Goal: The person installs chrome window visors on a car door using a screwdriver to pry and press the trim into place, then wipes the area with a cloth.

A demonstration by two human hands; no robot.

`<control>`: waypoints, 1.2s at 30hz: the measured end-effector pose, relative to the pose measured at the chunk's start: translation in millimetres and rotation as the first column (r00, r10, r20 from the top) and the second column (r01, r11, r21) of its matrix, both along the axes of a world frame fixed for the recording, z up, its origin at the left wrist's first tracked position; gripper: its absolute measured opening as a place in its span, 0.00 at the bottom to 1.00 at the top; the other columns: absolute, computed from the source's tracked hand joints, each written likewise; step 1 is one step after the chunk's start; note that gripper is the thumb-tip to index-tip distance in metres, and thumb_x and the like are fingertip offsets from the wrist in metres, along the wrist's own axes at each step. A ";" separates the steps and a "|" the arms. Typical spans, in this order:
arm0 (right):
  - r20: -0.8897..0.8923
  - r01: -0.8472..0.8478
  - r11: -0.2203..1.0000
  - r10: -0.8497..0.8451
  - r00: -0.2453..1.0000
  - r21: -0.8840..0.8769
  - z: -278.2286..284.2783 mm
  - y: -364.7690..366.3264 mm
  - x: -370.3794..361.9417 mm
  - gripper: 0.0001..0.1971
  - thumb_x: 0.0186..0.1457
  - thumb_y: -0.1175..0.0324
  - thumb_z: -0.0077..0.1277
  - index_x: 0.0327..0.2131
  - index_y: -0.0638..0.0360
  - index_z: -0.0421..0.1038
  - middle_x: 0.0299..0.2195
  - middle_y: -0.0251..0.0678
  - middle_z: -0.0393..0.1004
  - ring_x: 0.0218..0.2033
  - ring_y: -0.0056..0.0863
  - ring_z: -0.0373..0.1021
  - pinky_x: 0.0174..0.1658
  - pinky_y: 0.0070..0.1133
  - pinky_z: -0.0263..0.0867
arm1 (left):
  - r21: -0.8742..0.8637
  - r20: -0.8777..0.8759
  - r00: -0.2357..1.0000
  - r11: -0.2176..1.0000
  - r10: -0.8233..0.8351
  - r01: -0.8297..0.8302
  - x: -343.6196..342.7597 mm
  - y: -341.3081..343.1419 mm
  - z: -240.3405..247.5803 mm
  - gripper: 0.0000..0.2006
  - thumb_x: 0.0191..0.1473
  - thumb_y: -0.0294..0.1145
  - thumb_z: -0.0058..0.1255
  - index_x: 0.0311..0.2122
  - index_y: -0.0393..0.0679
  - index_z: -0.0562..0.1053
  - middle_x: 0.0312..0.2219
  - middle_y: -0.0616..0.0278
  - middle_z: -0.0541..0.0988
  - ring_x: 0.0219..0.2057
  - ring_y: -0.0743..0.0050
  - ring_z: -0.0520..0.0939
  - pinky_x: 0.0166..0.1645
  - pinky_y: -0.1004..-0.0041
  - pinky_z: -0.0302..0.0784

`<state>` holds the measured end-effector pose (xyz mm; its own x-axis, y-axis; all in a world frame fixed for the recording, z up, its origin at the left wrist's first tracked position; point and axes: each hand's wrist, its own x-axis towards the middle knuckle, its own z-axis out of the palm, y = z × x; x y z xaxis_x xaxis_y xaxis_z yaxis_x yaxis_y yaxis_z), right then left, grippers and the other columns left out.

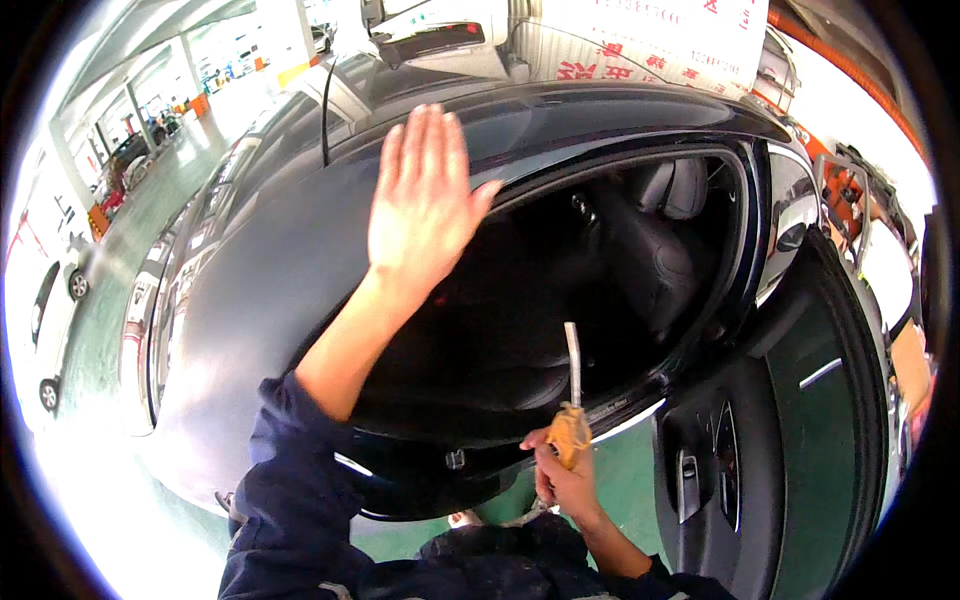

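Note:
My left hand is open, palm down, its fingers straight and held near one another over the roof edge of a dark car. Whether the palm touches the paint cannot be told. Lower down, my right hand grips an air blow gun with a yellow-orange body. Its slim metal nozzle points up and away, across the sill of the open doorway. A pale hose hangs below that hand. Through the door opening, a dark seat shows, while much of the cabin is in deep shadow.
At the right, the car's door stands swung out over the green floor. A thin antenna rises from the car. White sheeting with red print lies beyond the roof. A white car is parked at the far left.

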<state>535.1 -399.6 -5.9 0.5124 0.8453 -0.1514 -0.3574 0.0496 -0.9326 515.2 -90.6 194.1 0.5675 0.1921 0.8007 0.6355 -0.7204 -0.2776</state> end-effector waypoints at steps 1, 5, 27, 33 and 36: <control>0.007 0.021 1.000 -0.021 1.000 0.009 -2.2 -1.4 8.4 0.04 0.69 0.71 0.46 0.44 0.59 0.69 0.40 0.39 0.75 0.11 0.14 0.60 0.12 0.15 0.53 | 0.031 0.015 1.000 0.999 0.009 -0.009 18.9 2.3 6.8 0.38 0.66 0.55 0.46 0.65 0.28 0.63 0.66 0.41 0.66 0.70 0.49 0.62 0.74 0.53 0.53; -0.091 0.108 0.993 -0.104 0.990 0.040 5.2 -10.4 33.5 0.06 0.70 0.70 0.47 0.44 0.61 0.70 0.39 0.38 0.77 0.11 0.12 0.60 0.13 0.14 0.53 | 0.097 0.057 0.990 0.988 -0.128 0.122 122.7 -7.6 14.5 0.40 0.63 0.62 0.44 0.63 0.31 0.67 0.62 0.42 0.70 0.67 0.48 0.67 0.71 0.49 0.56; 0.020 -0.035 0.999 0.035 0.999 0.011 36.5 -12.1 55.1 0.06 0.70 0.69 0.47 0.46 0.58 0.71 0.18 0.22 0.63 0.13 0.08 0.57 0.17 0.12 0.52 | 0.091 -0.022 1.000 0.996 -0.018 0.020 120.1 -20.2 16.7 0.36 0.64 0.51 0.48 0.66 0.31 0.63 0.68 0.45 0.65 0.71 0.53 0.61 0.73 0.48 0.52; -0.003 -0.086 0.996 0.085 0.996 -0.027 26.9 -17.0 63.0 0.07 0.71 0.68 0.47 0.45 0.58 0.71 0.18 0.22 0.65 0.12 0.09 0.57 0.17 0.12 0.53 | 0.030 -0.081 0.996 0.999 -0.041 0.044 62.6 -19.8 0.6 0.33 0.64 0.46 0.50 0.67 0.34 0.62 0.68 0.47 0.64 0.71 0.55 0.61 0.73 0.47 0.52; -0.010 -0.061 0.997 0.060 0.998 -0.038 34.2 -19.8 63.6 0.07 0.70 0.67 0.48 0.46 0.57 0.71 0.20 0.22 0.65 0.13 0.08 0.57 0.18 0.12 0.52 | -0.032 -0.102 0.989 0.994 0.104 -0.108 -10.9 -24.1 -15.6 0.35 0.63 0.41 0.53 0.70 0.35 0.58 0.71 0.48 0.59 0.73 0.52 0.57 0.74 0.47 0.49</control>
<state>598.7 -419.3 28.4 0.4590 0.8682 -0.1885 -0.3674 -0.0077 -0.9300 504.3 -114.8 178.5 0.6187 0.2843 0.7324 0.6796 -0.6613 -0.3175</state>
